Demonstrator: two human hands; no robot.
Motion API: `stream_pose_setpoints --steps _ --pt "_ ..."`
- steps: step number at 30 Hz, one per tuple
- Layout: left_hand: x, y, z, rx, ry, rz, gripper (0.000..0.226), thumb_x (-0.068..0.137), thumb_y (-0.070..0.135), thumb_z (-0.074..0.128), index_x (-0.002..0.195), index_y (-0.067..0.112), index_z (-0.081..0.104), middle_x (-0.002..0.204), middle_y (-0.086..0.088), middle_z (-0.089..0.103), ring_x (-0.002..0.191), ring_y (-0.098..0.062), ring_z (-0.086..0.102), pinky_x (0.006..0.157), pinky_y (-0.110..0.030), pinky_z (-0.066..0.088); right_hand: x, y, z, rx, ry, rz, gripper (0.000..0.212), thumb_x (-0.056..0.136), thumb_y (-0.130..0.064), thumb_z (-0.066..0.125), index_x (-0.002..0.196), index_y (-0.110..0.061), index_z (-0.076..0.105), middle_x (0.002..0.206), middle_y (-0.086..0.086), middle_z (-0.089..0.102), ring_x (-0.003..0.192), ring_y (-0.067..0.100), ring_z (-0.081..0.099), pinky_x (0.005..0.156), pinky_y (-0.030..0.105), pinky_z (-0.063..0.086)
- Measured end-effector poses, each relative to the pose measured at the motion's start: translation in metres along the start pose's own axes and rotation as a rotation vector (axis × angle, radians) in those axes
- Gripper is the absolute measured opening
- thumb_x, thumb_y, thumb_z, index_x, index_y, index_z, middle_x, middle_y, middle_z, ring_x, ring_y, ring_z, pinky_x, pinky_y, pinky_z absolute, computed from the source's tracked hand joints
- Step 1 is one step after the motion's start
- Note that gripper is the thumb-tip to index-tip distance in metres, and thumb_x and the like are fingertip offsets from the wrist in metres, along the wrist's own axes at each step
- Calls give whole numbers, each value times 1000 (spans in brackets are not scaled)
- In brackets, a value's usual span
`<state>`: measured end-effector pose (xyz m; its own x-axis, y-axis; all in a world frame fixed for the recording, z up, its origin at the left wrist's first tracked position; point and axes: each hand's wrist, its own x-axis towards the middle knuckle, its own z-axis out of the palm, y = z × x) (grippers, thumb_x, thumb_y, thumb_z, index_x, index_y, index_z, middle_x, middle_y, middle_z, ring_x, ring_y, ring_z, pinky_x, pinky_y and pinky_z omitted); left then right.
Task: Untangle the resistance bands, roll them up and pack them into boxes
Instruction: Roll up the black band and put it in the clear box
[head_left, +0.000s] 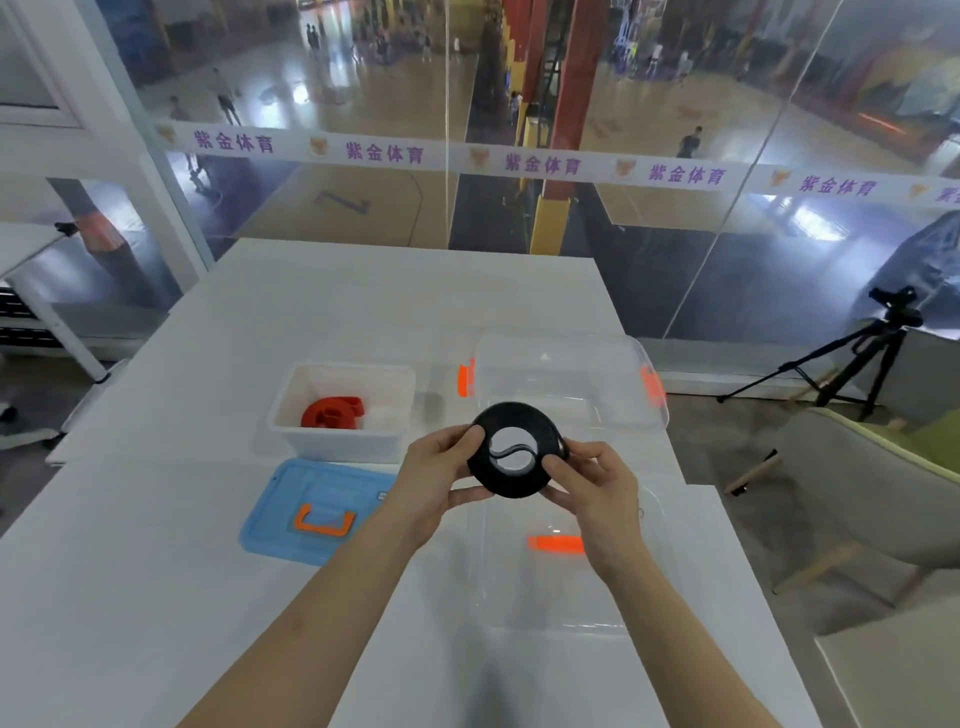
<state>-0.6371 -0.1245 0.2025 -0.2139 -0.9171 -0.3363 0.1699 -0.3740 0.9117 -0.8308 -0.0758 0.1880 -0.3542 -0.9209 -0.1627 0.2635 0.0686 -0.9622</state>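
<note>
- Left hand (436, 467) and right hand (597, 480) each pinch the black coil (514, 449), their grip keeping it wound.
- Clear box (566, 379) sits open behind, likely its destination.

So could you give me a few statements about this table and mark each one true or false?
1. Both hands hold the black band. True.
2. The black band is stretched out straight. False: it is rolled into a coil.
3. A red band lies in the white box. True.
4. The blue lid covers the white box. False: it lies flat on the table beside it.
</note>
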Motion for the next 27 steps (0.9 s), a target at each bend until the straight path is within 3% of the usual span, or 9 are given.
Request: stream_pose_setpoints --steps 3,6,10,14,17,21,27 --pt "46 7 7 124 34 3 24 103 33 63 117 17 74 112 -6 79 107 -24 75 82 -39 65 52 0 -1 -21 -12 32 16 89 5 77 93 -7 68 107 25 76 96 32 77 80 44 66" --pt "103 10 11 308 84 37 23 100 35 67 120 23 70 119 -4 75 111 -21 72 89 -43 63 112 -4 -3 -68 -23 57 16 88 4 78 95 -6 67 104 19 79 91 27 77 75 39 66" --pt "185 3 10 855 161 187 53 95 47 68 141 23 58 138 2 62 124 -17 61 100 -33 49 198 2 -3 -167 1 106 17 88 2 80 93 -7 66 89 10 81 79 23 77 68 34 65" --pt "249 -17 6 1226 134 179 79 92 65 60 157 28 34 165 2 29 152 -21 31 114 -44 42 277 29 1 -228 17 169 18 86 -1 82 91 -8 66 91 18 80 77 28 77 69 38 65" --pt "282 -37 4 1437 70 114 106 85 82 51 165 26 10 175 -3 -6 162 -27 -2 128 -50 18 322 58 7 -260 31 248 19 85 -1 81 94 -7 65 97 24 78 80 35 77 74 45 67" --pt "308 -62 5 1480 7 27 127 72 95 48 164 30 -11 167 -2 -37 158 -26 -26 129 -56 4 375 104 10 -351 69 327 24 78 -4 82 96 -12 67 106 22 76 94 42 78 69 41 68" --pt "315 -73 4 1485 -5 5 140 58 103 46 159 37 -25 160 2 -49 153 -29 -36 128 -60 -3 419 166 17 -365 115 454 23 79 -1 80 93 -9 64 107 24 73 98 42 76 63 40 66"
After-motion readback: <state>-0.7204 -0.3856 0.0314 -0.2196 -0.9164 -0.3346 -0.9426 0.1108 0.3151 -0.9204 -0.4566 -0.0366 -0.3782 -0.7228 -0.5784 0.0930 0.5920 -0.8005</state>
